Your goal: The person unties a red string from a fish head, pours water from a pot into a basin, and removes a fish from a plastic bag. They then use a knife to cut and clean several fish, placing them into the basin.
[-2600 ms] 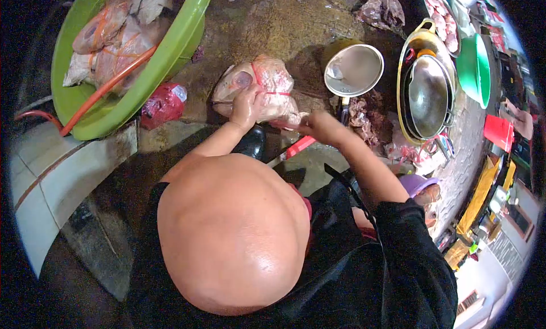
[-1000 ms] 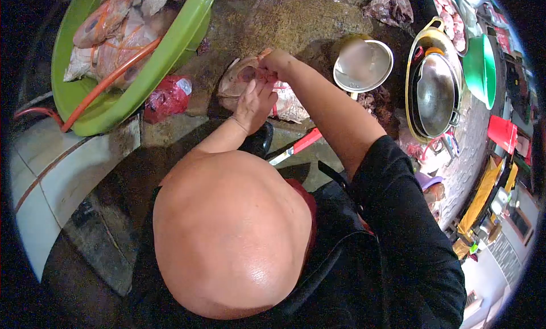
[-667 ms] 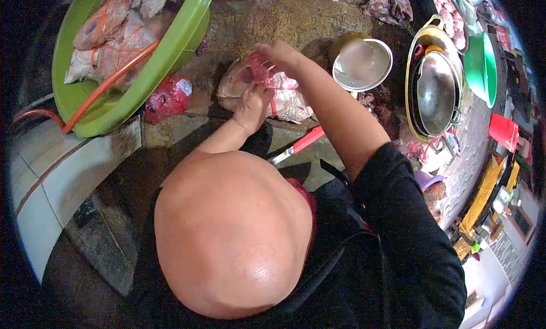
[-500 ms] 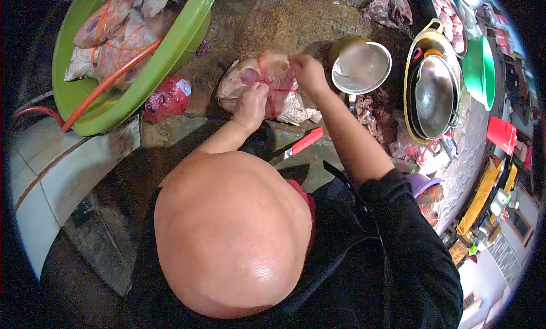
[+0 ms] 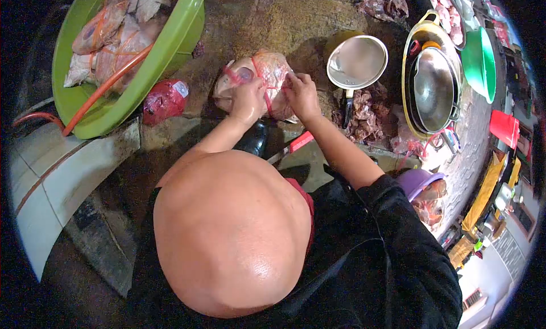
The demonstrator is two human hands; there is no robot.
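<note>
A large pale fish head (image 5: 267, 64), bound with red plastic string (image 5: 273, 88), lies on the wet brown floor in front of me. My left hand (image 5: 248, 103) is closed on its near left side, with the fingers by the string below the eye. My right hand (image 5: 303, 97) grips the right side, its fingertips partly hidden against the fish. A red-handled knife (image 5: 301, 142) lies just nearer to me than the fish head, apart from both hands.
Tied fish pieces (image 5: 111, 42) and a hose (image 5: 114, 79) are in a green basin (image 5: 185, 39) at left, beside a red bag (image 5: 165, 103). To the right are a saucepan (image 5: 357, 61), meat scraps (image 5: 364, 116), stacked pans (image 5: 435, 90) and a purple basin (image 5: 418, 184).
My right hand has come down from the upper right of the fish head onto its right side. The fish head has turned, and its loose lower-right flap is mostly out of sight.
</note>
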